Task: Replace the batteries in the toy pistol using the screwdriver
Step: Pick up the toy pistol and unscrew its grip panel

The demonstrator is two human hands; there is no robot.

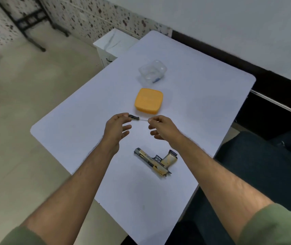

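White counter [203,106]: both hands pinch screwdriver [135,118] crosswise, left hand [115,128] on handle, right hand [162,127] on tip; pistol [156,161] lies nearer, below right hand.

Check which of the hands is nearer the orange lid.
Right. The right hand sits just below the orange lid's near right corner; the left hand is further off to its lower left. Both hold the screwdriver.

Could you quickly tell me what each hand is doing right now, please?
Left hand: pinches the screwdriver by its black handle.
Right hand: pinches the screwdriver's metal tip.
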